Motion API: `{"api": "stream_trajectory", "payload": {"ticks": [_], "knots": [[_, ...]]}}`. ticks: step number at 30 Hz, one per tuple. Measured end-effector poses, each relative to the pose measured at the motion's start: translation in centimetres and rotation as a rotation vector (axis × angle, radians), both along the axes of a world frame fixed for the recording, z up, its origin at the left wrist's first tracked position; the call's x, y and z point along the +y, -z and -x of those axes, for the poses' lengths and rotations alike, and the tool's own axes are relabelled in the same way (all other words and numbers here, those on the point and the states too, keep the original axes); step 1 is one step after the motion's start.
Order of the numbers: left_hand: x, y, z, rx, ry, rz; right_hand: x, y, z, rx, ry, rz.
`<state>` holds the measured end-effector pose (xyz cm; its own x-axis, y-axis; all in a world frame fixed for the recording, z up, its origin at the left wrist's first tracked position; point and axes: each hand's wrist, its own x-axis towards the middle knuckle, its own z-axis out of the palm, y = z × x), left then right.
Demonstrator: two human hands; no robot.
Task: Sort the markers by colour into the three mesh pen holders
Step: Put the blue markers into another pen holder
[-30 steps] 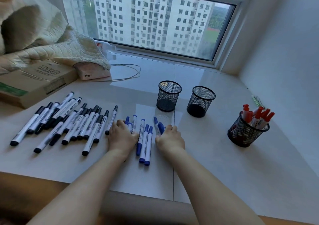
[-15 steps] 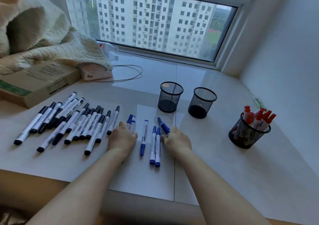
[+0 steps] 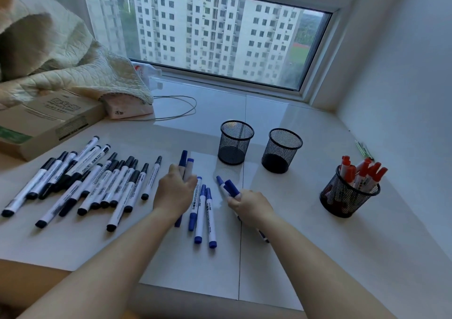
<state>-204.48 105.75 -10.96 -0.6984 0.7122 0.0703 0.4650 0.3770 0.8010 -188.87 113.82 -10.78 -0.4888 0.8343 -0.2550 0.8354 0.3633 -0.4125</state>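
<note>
Hands work over a pale tiled table [image 3: 305, 233] below a window [image 3: 215, 32].

Left hand [image 3: 175, 194]: fingers curled round two blue markers [image 3: 186, 165], whose capped ends project beyond the knuckles toward the window; one lower end shows below the wrist.

Right hand [image 3: 249, 206]: fingers curled round a second pair of blue markers [image 3: 228, 186], whose caps point up and left from the fingertips; one lower end emerges under the forearm.

Between the two hands, three loose blue markers [image 3: 201, 211] lie on the table, roughly parallel, just beside the left hand and slightly apart from the right hand.

Left of the left hand, a spread of black markers [image 3: 97, 179] lies on the table, partly overlapping, caps pointing mostly away from the person. The nearest one lies just beside the left hand.

Beyond the hands stand two upright mesh pen holders: the left holder [image 3: 236, 142] and the middle holder [image 3: 282, 150], near each other but not touching. No marker shows above either rim. A third holder [image 3: 347, 194] stands well to the right of the right hand and contains the red markers [image 3: 362, 172], caps up.

At far left lie a cardboard box [image 3: 46, 123], a quilted blanket [image 3: 61, 57] and a looped cable [image 3: 178, 108].
</note>
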Motion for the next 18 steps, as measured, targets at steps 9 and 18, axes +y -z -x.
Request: {"api": "stream_trajectory", "payload": {"ticks": [9,18], "knots": [[4.6,-3.9,-1.8,-0.332,0.070,-0.200,1.8,-0.1,-1.9,0.303,0.132,0.224],[10.2,-6.6,-4.7,-0.443,0.264,-0.316,8.6,-7.2,-5.0,0.896,0.439,0.063]]}}
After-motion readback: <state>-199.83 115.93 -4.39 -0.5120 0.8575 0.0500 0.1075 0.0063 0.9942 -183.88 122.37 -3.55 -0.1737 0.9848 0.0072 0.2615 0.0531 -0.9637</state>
